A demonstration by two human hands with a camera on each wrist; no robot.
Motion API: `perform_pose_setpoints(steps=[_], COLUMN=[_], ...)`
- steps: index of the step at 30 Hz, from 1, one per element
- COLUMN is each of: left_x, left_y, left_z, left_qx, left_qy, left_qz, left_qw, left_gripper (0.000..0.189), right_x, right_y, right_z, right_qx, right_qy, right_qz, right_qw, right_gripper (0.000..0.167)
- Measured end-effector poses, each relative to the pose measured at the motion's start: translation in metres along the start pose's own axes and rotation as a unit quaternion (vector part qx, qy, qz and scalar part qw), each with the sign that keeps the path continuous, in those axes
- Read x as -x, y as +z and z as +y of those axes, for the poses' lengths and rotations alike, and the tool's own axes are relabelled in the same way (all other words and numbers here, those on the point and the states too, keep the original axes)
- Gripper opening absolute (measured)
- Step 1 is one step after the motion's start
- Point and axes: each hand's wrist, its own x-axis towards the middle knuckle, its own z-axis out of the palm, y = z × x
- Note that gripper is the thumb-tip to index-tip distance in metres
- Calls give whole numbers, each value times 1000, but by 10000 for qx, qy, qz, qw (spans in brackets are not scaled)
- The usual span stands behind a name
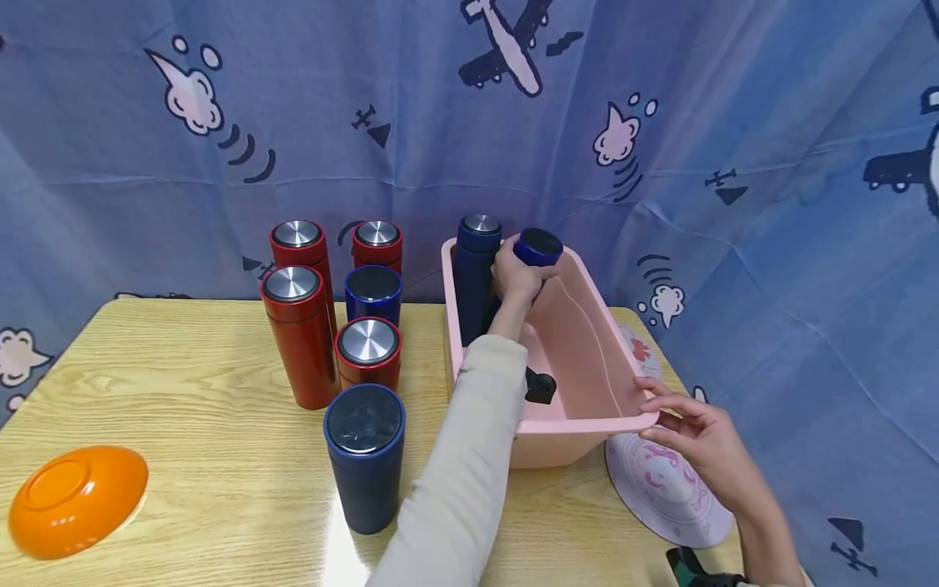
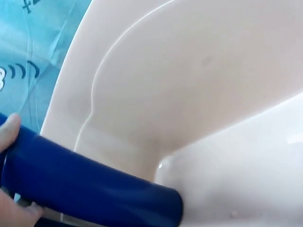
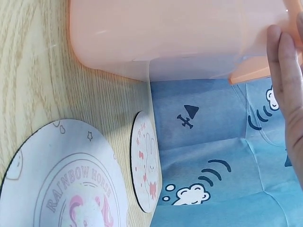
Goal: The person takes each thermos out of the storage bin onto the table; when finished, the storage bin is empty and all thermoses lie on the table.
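Observation:
My left hand (image 1: pixel 516 275) grips a blue thermos bottle (image 1: pixel 534 254) near its dark lid, inside the back of a pink plastic bin (image 1: pixel 587 383). In the left wrist view, the bottle's smooth blue body (image 2: pixel 104 182) slants down beside the bin's inner wall. A taller dark navy thermos (image 1: pixel 473 281) with a silver-topped lid stands along the bin's left wall, just left of that hand. My right hand (image 1: pixel 697 432) holds the front right corner of the bin's rim, thumb at the front and fingers at the side.
Left of the bin stand several red thermoses (image 1: pixel 301 350), a shiny blue one (image 1: pixel 374 297) and a navy tumbler (image 1: pixel 367 473). An orange bowl (image 1: pixel 77 501) lies upside down at far left. Round printed mats (image 3: pixel 71 175) lie right of the bin. A patterned blue curtain (image 1: pixel 411 122) hangs behind.

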Motion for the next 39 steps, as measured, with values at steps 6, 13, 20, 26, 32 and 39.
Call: perform_pose_setpoints(steps=[6,13,20,26,32,39], left_x=[5,18,33,49,66,80], left_y=[-2,1,-2,-15,-34,-47], left_z=[9,30,51,70,88,105], left_qx=[-339,-626,-323,-275,-108,-635], left_qy=[167,380,945,1634,1931,2267], left_qz=[427,541,583,281,-455,-608], left_qw=[9984,9958,9933,9858,9801,9700], left_gripper=[69,70,72,71,72,70], right_x=[-1,2,1,0,-1,-3], right_y=[0,0,-1,-3,-1,4], right_z=[-1,-1,-1,0,4,2], right_qx=[16,-7,-66,-43,26,19], right_qy=[-13,0,-31,24,37,106], right_qz=[-79,-74,-80,-92,-79,-30], right_qw=[10000,10000,9999,9999,10000,9999], right_gripper=[31,34,32,31,28,27])
